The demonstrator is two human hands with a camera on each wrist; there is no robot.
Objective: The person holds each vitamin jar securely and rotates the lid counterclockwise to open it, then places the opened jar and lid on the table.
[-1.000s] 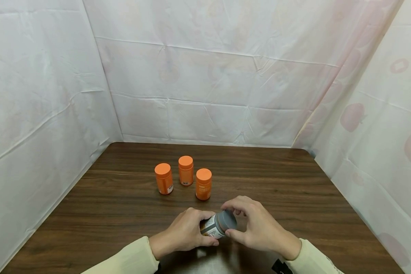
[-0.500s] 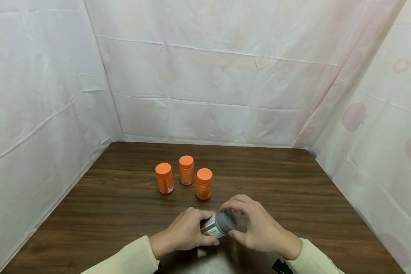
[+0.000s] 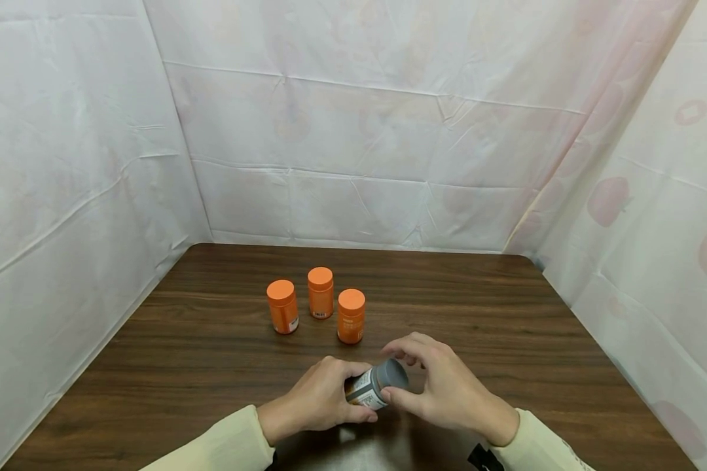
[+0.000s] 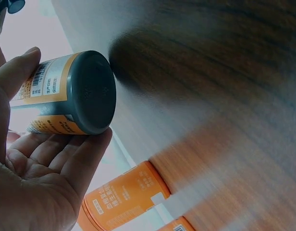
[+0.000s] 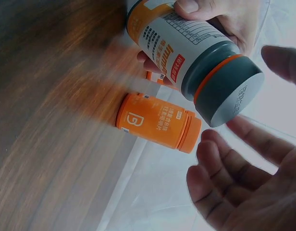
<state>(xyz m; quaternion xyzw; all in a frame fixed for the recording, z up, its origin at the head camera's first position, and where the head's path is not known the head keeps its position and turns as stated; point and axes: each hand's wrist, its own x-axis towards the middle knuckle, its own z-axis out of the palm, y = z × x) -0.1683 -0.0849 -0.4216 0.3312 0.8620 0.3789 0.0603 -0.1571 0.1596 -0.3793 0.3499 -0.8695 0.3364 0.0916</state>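
Observation:
A dark grey supplement bottle (image 3: 365, 390) with a white and orange label is tilted above the table, its grey lid (image 3: 393, 374) toward the right. My left hand (image 3: 324, 396) grips the body from the left, thumb and fingers on opposite sides. The bottle's base (image 4: 96, 91) faces the left wrist camera. My right hand (image 3: 448, 386) is spread around the lid, fingers bent loosely. In the right wrist view the thumb stands off the lid, and a fingertip is right at its lower edge. A thin orange ring (image 5: 216, 73) shows under the lid.
Three orange bottles with orange lids stand upright beyond the hands: a left one (image 3: 283, 307), a back one (image 3: 321, 294) and a right one (image 3: 351, 317). The wooden table (image 3: 477, 301) meets white cloth (image 3: 353, 131) at the back and sides.
My right thumb has shifted left along the lid and the fingers have opened slightly away from it. The left hand and the orange bottles hold their places.

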